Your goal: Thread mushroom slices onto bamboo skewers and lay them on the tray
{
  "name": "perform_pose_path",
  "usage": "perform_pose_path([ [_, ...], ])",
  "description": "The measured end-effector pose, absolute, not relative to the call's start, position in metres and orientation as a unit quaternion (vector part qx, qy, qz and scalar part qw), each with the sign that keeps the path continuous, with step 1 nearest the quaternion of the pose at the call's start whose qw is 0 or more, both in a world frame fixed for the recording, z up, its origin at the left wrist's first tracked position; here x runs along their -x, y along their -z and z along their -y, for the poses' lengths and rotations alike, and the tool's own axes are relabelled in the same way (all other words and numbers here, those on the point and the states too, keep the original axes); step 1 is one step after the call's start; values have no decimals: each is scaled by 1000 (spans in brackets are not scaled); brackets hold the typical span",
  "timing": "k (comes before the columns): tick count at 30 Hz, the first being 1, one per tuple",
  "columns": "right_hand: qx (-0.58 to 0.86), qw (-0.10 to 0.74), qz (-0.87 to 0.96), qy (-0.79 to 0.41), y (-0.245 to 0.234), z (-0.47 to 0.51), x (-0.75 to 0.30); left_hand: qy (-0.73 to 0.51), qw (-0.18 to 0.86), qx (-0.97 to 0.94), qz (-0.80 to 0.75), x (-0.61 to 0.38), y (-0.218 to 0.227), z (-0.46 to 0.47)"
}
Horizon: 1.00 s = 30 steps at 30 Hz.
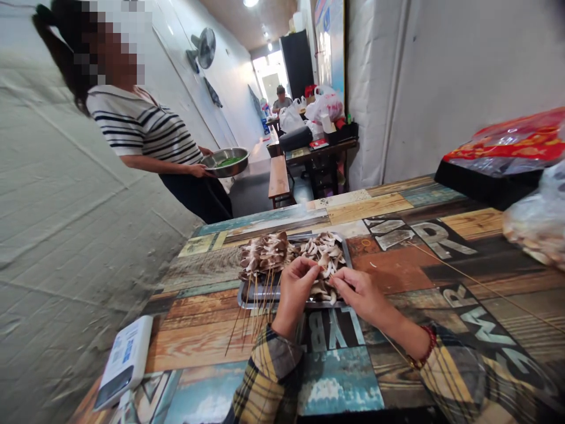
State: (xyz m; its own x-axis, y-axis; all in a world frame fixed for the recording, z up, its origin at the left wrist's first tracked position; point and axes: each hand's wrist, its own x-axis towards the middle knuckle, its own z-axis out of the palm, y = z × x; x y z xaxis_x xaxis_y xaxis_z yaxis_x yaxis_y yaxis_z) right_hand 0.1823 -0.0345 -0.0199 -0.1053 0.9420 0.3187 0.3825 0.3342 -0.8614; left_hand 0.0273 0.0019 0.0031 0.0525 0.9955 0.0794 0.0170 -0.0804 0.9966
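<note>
the fingertips of the left grip (295,288) and right grip (359,294) cover what they pinch, perhaps a mushroom piece, and hide the near rim of the tray (242,302). at 3 o'clock a clear bag (536,227) is cut by the frame edge. at 7 o'clock the white device (123,359) carries print too small to read. at 12 o'clock a far seated person (281,99) is too small to make out.

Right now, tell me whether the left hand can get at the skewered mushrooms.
Probably yes. The skewered mushrooms lie in the tray just beside the left hand, with nothing between, though it pinches a mushroom.
</note>
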Motion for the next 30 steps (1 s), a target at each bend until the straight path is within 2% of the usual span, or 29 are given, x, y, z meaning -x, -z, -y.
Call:
perform_pose_path([
  [10,487,468,671,-307,20,33,-183,-464,498,-582,-446,-30,0,-1],
  [19,481,488,672,-280,17,31,-179,-463,579,-521,-422,-33,-3,3],
  [25,469,485,683,-279,20,32,-174,-482,559,-524,-424,-33,7,2],
  [30,461,481,678,-311,22,31,-171,-503,594,-468,-418,-28,12,-4],
])
